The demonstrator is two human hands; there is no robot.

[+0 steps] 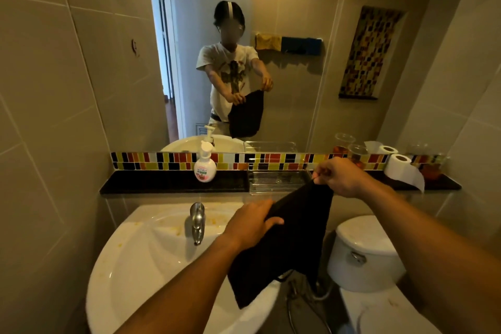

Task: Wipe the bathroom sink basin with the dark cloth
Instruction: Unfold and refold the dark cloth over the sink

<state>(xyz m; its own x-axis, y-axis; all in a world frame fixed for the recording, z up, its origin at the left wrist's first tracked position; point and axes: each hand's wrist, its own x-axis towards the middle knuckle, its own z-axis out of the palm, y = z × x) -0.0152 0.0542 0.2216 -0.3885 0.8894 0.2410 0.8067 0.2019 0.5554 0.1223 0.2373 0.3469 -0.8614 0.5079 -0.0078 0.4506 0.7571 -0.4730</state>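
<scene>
The dark cloth (292, 241) hangs spread in the air above the right side of the white sink basin (135, 266). My left hand (252, 222) grips its upper left edge. My right hand (339, 176) pinches its upper right corner, higher and farther back. Yellow stains dot the basin's rim and bowl around the chrome tap (197, 222). The cloth hides the basin's right rim.
A white soap pump bottle (205, 165) and a clear plastic tray (276, 180) stand on the dark ledge (162, 183) behind the sink. Toilet rolls (401, 168) and cups sit at the ledge's right. A toilet tank (366, 249) stands right of the sink. A mirror covers the wall.
</scene>
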